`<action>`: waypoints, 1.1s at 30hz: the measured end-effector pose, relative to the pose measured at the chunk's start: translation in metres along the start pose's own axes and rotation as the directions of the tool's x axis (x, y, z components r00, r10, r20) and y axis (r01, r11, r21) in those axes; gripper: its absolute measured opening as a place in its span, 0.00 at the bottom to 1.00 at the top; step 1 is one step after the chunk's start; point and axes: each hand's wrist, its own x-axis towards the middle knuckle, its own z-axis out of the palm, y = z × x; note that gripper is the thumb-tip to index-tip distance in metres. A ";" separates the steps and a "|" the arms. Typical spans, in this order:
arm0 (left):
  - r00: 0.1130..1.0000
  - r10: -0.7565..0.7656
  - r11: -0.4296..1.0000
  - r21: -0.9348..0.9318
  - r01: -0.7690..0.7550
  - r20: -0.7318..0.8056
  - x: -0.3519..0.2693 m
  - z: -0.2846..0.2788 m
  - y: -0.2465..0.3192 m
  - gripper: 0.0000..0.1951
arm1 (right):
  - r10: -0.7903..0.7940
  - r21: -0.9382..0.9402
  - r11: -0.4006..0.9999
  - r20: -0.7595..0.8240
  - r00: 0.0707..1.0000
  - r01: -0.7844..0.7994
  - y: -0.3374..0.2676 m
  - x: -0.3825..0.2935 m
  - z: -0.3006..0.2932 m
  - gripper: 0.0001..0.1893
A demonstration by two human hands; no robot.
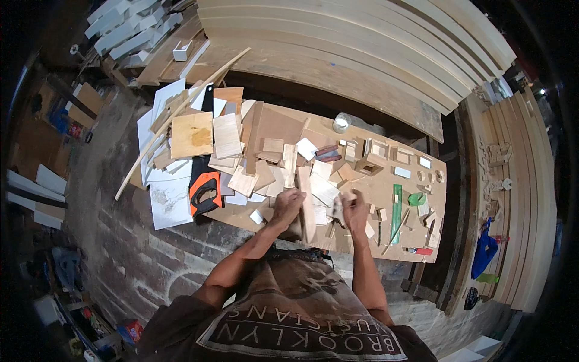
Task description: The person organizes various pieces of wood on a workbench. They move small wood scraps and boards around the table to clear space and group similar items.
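Observation:
My left hand (pixel 289 206) grips a long narrow wooden block (pixel 306 208) near the front edge of the workbench. My right hand (pixel 355 206) is a little to its right, blurred, with a small pale piece (pixel 338 207) at its fingertips; whether it grips that piece is unclear. Thin wooden boards (pixel 323 190) lie between and beyond the hands. Farther back are two dark reddish-brown pieces (pixel 328 153) and a small open wooden box frame (pixel 373 156). To the left, a handsaw with an orange and black handle (pixel 206 193) rests beside stacked offcuts.
A green ruler (pixel 396 212), a pencil (pixel 379 233) and small wood pieces lie at the right. A glass jar (pixel 342 122) stands at the back edge. One long wooden strip (pixel 156 135) crosses the piled boards at left. Large stacked planks (pixel 353 36) stand behind the bench.

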 end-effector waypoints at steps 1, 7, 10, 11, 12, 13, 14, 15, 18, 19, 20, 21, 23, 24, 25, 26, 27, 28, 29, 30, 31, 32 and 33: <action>0.998 0.057 0.998 -0.007 -0.057 0.010 0.008 0.006 -0.009 0.13 | -0.030 0.143 0.990 0.131 0.991 0.011 -0.024 -0.011 0.002 0.31; 0.992 0.034 0.992 0.118 -0.049 0.123 0.047 0.021 0.032 0.14 | -0.040 0.102 0.994 0.132 0.990 0.026 -0.024 -0.043 0.026 0.29; 0.937 0.345 0.556 0.791 -0.253 0.058 0.094 -0.009 0.044 0.18 | -0.006 0.155 0.988 0.038 0.999 0.000 -0.007 -0.038 0.011 0.26; 0.931 0.365 0.379 0.910 -0.170 0.021 0.103 -0.012 0.052 0.20 | 0.011 0.158 0.987 0.010 1.000 -0.013 0.001 -0.036 0.002 0.26; 0.940 0.338 0.306 0.940 -0.153 0.043 0.111 -0.010 0.057 0.21 | -0.002 0.219 0.976 0.004 1.000 0.001 0.006 -0.032 -0.004 0.25; 0.949 0.310 0.229 0.964 -0.138 0.062 0.118 -0.008 0.061 0.22 | 0.011 0.245 0.969 -0.011 1.000 -0.008 0.011 -0.033 -0.008 0.25; 0.956 0.281 0.150 0.981 -0.125 0.079 0.123 -0.005 0.064 0.24 | 0.025 0.271 0.962 -0.027 0.999 -0.016 0.016 -0.036 -0.013 0.25; 0.952 0.293 0.123 0.984 -0.127 0.086 0.125 -0.002 0.062 0.25 | 0.038 0.299 0.954 -0.040 0.998 -0.024 0.013 -0.038 -0.019 0.25; 0.960 0.273 0.146 0.984 -0.105 0.062 0.130 0.007 0.062 0.27 | 0.052 0.286 0.958 -0.050 0.997 -0.036 0.014 -0.046 -0.025 0.25; 0.975 0.223 0.217 0.974 -0.073 0.023 0.129 0.005 0.069 0.27 | 0.049 0.258 0.966 -0.058 0.997 -0.033 0.018 -0.051 -0.025 0.25; 0.985 0.169 0.284 0.958 -0.034 -0.015 0.130 0.004 0.075 0.27 | 0.061 0.279 0.959 -0.056 0.997 -0.043 0.022 -0.055 -0.024 0.25; 0.992 0.122 0.305 0.952 -0.014 -0.025 0.134 0.002 0.080 0.25 | 0.095 0.298 0.951 -0.039 0.995 -0.079 0.022 -0.058 -0.023 0.24; 0.999 0.025 0.346 0.937 0.036 -0.048 0.141 -0.001 0.087 0.23 | 0.159 0.333 0.931 0.001 0.987 -0.150 0.024 -0.064 -0.021 0.24; 0.995 0.060 0.387 0.921 0.047 -0.076 0.142 0.001 0.092 0.19 | 0.139 0.327 0.936 -0.008 0.990 -0.128 0.026 -0.065 -0.020 0.24; 0.987 0.097 0.438 0.896 0.070 -0.125 0.146 0.001 0.092 0.19 | 0.118 0.320 0.942 -0.016 0.993 -0.107 0.027 -0.066 -0.019 0.24; 0.976 0.130 0.490 0.867 0.091 -0.176 0.152 -0.003 0.090 0.18 | 0.096 0.312 0.946 -0.022 0.995 -0.085 0.029 -0.065 -0.018 0.24; 0.959 0.159 0.541 0.834 0.113 -0.233 0.158 -0.012 0.085 0.18 | 0.059 0.298 0.953 -0.029 0.998 -0.048 0.031 -0.063 -0.015 0.24; 0.965 0.131 0.653 0.752 0.086 -0.225 0.167 -0.029 0.084 0.16 | 0.017 0.289 0.957 -0.029 0.999 -0.007 0.032 -0.058 -0.008 0.25; 0.972 0.101 0.811 0.584 0.042 -0.211 0.171 -0.041 0.079 0.14 | -0.028 0.279 0.960 -0.027 0.999 0.034 0.033 -0.054 -0.002 0.25; 0.981 0.076 0.922 0.387 0.000 -0.180 0.171 -0.047 0.080 0.12 | -0.030 0.212 0.977 -0.010 1.000 0.031 0.029 -0.052 0.003 0.26; 0.987 0.059 0.985 0.167 -0.034 -0.147 0.169 -0.054 0.081 0.10 | -0.033 0.143 0.989 0.009 0.999 0.032 0.025 -0.049 0.009 0.28; 0.999 -0.009 1.000 -0.012 0.009 0.031 0.165 -0.068 0.083 0.07 | -0.038 0.074 0.997 0.030 0.999 0.036 0.019 -0.046 0.018 0.29; 0.999 -0.011 0.998 -0.066 0.014 0.042 0.154 -0.066 0.093 0.07 | -0.023 0.023 1.000 0.098 0.995 0.021 0.009 -0.043 0.022 0.31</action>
